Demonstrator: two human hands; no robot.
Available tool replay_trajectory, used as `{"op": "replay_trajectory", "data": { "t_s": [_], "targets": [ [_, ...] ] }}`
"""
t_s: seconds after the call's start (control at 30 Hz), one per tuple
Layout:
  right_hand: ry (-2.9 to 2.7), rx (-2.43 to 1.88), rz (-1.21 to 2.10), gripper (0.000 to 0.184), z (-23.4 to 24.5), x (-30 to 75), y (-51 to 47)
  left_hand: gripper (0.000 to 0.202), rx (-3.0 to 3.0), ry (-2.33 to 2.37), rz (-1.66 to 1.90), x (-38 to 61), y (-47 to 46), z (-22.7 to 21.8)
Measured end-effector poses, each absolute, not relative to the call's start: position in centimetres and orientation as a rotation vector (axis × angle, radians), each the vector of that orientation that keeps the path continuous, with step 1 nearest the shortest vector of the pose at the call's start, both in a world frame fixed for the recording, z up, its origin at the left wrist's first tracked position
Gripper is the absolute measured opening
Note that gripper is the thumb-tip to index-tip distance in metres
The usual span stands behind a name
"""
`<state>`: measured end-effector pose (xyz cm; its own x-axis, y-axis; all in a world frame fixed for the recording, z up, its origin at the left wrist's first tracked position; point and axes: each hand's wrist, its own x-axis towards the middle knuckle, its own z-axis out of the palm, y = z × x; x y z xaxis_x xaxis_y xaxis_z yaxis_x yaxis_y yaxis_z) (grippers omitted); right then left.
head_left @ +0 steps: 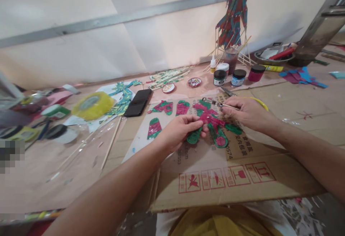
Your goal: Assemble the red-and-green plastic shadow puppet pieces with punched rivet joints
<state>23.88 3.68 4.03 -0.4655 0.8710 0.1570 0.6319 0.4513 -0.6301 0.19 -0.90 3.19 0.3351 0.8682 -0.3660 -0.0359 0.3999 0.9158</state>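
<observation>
My left hand (179, 130) pinches the lower edge of a pink and green painted cut-out figure (212, 121) lying on a clear sheet over flattened cardboard (229, 178). My right hand (246, 112) grips a thin paintbrush (215, 103), its tip pointing left over the top of the figure. Three smaller painted pieces lie to the left: one (163, 106), one (182, 107) and one (154, 128).
Paint jars (229, 76), a glue bottle (212, 64) and a cup of sticks stand at the back, under a hanging painted puppet (234, 11). A black phone (138, 102), yellow tape roll (93, 105), bamboo sticks (110, 142) and clutter lie left. Blue scraps (303, 76) lie right.
</observation>
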Motion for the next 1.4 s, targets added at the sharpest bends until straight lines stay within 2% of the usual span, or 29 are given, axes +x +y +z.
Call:
{"op": "replay_trajectory", "data": {
  "t_s": [0.1, 0.23, 0.33, 0.7, 1.07, 1.4],
  "targets": [
    [-2.232, -1.187, 0.690, 0.039, 4.1, 24.0, 3.8, 0.022, 0.871, 1.015, 0.853, 0.1, -0.9, 3.2],
    [-2.300, -1.056, 0.478, 0.028, 3.7, 24.3, 4.1, 0.023, 0.960, 1.038, 1.001, 0.0, -0.7, 2.9],
    [-2.355, -0.988, 0.381, 0.027, 3.5, 24.3, 4.1, 0.022, 1.068, 1.044, 1.066, -0.1, -0.5, 2.6],
    [-2.395, -0.870, 0.143, 0.023, 3.1, 24.6, 4.0, 0.027, 1.368, 1.233, 0.945, 0.0, -0.8, 2.9],
    [-2.404, -0.853, -0.134, 0.018, 3.2, 24.5, 3.5, 0.020, 1.812, 1.357, 0.933, -0.1, -1.0, 2.7],
    [-2.384, -0.789, -0.318, 0.018, 3.6, 24.6, 3.3, 0.027, 2.106, 1.452, 0.976, -0.8, -0.7, 1.7]
  ]
}}
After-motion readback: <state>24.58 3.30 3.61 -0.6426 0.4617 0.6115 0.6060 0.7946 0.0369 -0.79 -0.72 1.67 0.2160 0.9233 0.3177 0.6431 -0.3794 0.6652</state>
